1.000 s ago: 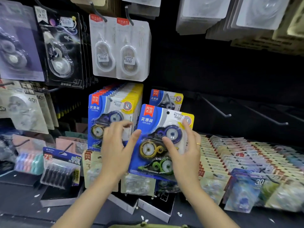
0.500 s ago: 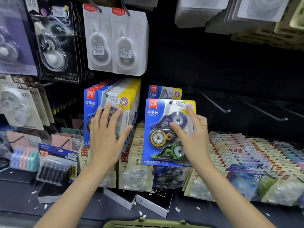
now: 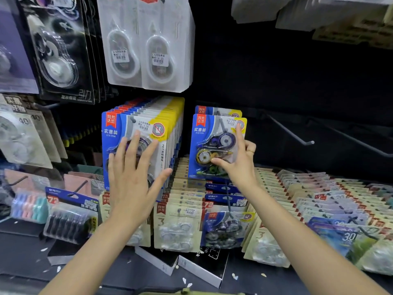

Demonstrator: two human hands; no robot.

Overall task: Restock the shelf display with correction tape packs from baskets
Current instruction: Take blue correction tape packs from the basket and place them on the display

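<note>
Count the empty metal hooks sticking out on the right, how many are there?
2. One bare hook juts from the dark back panel right of the held correction tape pack; another runs further right to the frame edge. More may be hidden.

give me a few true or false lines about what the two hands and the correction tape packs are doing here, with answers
1. The right hand holds a blue-and-yellow correction tape blister pack at a peg. True.
2. The left hand is curled round a pack. False: its fingers lie straight and spread against the thick row of blue-and-yellow packs.
3. One more matching pack hangs behind the one in the right hand's grip. True.
4. The bare metal peg hook to the right carries packs. False: it is empty.
</note>
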